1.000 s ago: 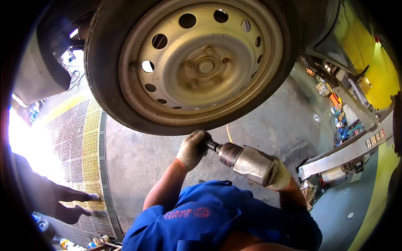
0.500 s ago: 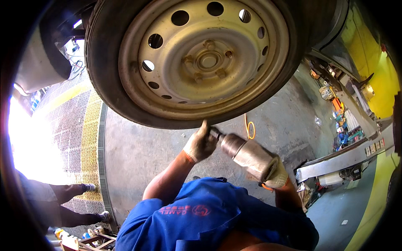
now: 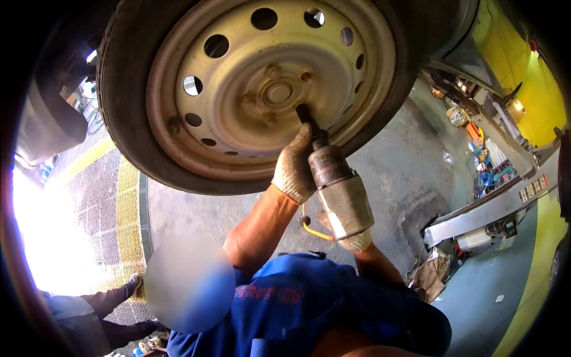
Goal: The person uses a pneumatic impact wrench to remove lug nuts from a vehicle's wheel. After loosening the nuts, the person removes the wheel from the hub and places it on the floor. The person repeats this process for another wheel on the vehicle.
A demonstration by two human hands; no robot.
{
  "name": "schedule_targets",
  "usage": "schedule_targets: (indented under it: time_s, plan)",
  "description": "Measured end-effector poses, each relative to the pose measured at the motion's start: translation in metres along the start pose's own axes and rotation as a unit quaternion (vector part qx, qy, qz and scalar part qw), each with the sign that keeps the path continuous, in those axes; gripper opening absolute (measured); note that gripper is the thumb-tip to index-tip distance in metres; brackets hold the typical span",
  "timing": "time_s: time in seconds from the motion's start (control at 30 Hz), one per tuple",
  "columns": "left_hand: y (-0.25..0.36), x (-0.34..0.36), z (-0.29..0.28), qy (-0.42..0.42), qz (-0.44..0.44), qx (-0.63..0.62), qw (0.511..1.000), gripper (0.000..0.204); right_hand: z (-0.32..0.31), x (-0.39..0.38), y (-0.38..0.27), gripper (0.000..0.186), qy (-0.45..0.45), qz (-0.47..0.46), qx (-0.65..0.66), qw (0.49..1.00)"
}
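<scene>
A dusty steel wheel [image 3: 220, 110] with a black tyre [image 3: 128, 134] hangs raised in front of me. Several bolts or nuts ring its hub, and one reddish hole [image 3: 306, 77] shows at the upper right. My left hand [image 3: 294, 169], in a knitted work glove, is closed round the front end of an impact wrench [image 3: 344, 199], by its dark socket [image 3: 304, 113]. The socket's tip meets the wheel at the lower-right bolt position, which it covers. My gloved right hand [image 3: 358, 241] grips the wrench's rear from below. Most of its fingers are hidden behind the tool.
An orange air hose [image 3: 318, 232] hangs behind the wrench. A metal lift arm [image 3: 485, 208] crosses at right, with tools and scraps [image 3: 485, 163] beyond. Another person's legs [image 3: 110, 306] show at lower left. A round blurred patch [image 3: 190, 284] hides part of my left side.
Both hands have brought the wrench up and left, and its socket now meets the wheel. Wheel and tyre appear shifted slightly left in view.
</scene>
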State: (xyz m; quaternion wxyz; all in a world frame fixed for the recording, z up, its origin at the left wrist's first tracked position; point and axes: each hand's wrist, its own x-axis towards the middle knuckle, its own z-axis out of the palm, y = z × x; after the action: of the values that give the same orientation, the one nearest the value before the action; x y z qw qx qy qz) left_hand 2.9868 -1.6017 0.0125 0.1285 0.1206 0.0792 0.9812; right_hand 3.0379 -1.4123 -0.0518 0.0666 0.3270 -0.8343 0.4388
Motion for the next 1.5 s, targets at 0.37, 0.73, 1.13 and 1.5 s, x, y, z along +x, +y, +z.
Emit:
schedule_targets:
  time_s: [0.37, 0.73, 1.13, 1.5]
  plan:
    - [0.008, 0.014, 0.012, 0.086, 0.051, 0.092, 0.991, 0.030, -0.015, 0.001, 0.012, 0.067, -0.042, 0.052, 0.170, 0.983]
    - [0.060, 0.009, 0.029, 0.097, -0.018, 0.444, 0.891, 0.037, 0.005, -0.009, 0.034, 0.041, -0.021, 0.063, 0.447, 0.892]
    - [0.071, 0.013, 0.025, 0.021, -0.068, 0.429, 0.900, 0.034, 0.007, 0.013, 0.013, 0.037, 0.084, 0.004, 0.062, 0.995]
    - [0.027, 0.017, 0.032, 0.037, 0.143, 0.491, 0.859, 0.023, -0.007, 0.012, 0.002, 0.037, 0.013, 0.021, 0.505, 0.863]
